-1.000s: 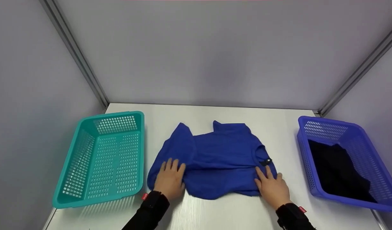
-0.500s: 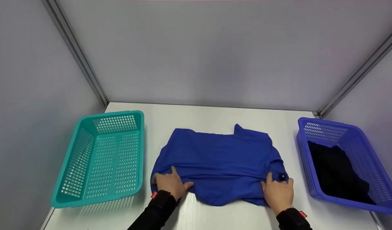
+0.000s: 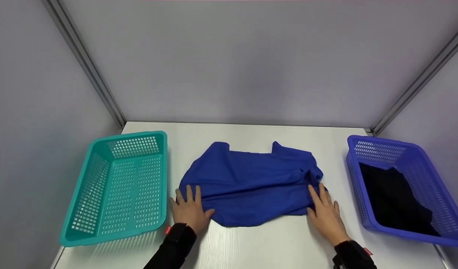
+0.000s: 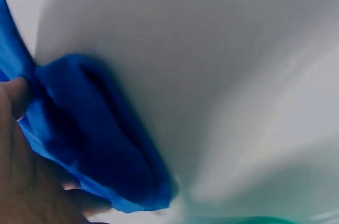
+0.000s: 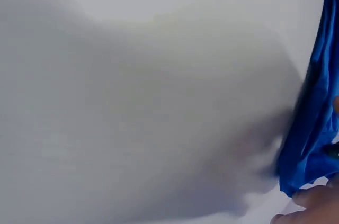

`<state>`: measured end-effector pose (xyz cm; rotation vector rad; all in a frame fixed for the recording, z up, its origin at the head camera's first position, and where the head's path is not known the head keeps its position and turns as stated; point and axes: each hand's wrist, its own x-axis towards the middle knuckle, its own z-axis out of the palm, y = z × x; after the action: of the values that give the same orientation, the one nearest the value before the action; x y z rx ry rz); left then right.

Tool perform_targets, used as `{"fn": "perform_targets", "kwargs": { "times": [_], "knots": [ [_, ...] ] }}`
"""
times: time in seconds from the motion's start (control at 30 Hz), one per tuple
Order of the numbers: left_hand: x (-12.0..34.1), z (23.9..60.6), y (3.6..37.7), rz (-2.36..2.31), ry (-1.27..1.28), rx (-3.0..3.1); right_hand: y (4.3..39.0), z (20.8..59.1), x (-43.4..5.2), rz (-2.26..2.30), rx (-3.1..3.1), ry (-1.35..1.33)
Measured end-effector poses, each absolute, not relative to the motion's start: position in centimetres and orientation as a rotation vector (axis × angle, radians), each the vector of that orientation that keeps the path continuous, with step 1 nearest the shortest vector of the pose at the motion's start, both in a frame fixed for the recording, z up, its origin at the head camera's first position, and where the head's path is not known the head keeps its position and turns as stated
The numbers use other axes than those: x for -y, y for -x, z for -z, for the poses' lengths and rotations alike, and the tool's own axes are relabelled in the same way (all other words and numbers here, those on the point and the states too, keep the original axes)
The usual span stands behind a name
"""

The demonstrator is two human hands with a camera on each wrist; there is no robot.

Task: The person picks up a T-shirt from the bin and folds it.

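Note:
A blue shirt (image 3: 251,183) lies spread on the white table, its near part turned over in a long crosswise fold. My left hand (image 3: 190,211) rests on its near left corner with fingers spread, thumb at the lower edge. In the left wrist view a loose flap of the blue cloth (image 4: 100,134) sticks out beside the fingers. At the near right corner, by bunched cloth around the neckline, my right hand (image 3: 326,216) touches the shirt with nearly straight fingers. The right wrist view catches only the cloth's edge (image 5: 312,123) and some fingertips (image 5: 312,197).
On the left stands a green plastic basket (image 3: 163,179) with nothing in it. A purple basket (image 3: 367,209) on the right holds black folded cloth (image 3: 396,201). Grey panels (image 3: 251,63) wall in the table (image 3: 262,243) at the back and sides.
The shirt was pulled toward the person and right, then pushed back away. Both hands gripped its near corners half a second ago and now lie spread; the dark neck label has become hidden.

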<state>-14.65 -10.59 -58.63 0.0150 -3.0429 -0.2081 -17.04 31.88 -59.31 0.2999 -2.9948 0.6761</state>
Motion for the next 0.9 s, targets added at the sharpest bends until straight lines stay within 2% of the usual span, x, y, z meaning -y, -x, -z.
{"fn": "perform_targets", "kwargs": {
  "times": [0.17,0.4,0.57,0.7,0.77,0.83,0.9],
  "knots": [
    [10.8,58.9,13.1,0.238,0.295,3.043,14.9,60.9,-31.6,-0.522,2.983,-0.392],
    [11.3,58.3,13.6,0.035,0.384,2.86,15.2,61.0,-31.5,-0.314,2.91,-0.337],
    [11.5,56.4,14.6,0.077,0.328,2.688,15.5,58.3,-32.5,-0.86,2.871,-0.248],
    [12.0,54.7,15.3,0.114,0.305,2.581,15.7,55.0,-34.3,-1.623,2.713,0.093],
    [12.3,54.1,15.6,0.15,0.287,2.547,15.9,54.0,-35.2,-1.808,2.604,0.244],
    [12.5,53.8,15.8,0.182,0.269,2.528,16.1,53.7,-35.6,-1.664,2.601,0.243],
    [12.6,53.8,15.8,0.219,0.257,2.521,16.1,54.4,-35.5,-1.297,2.641,0.118]
  ]
}}
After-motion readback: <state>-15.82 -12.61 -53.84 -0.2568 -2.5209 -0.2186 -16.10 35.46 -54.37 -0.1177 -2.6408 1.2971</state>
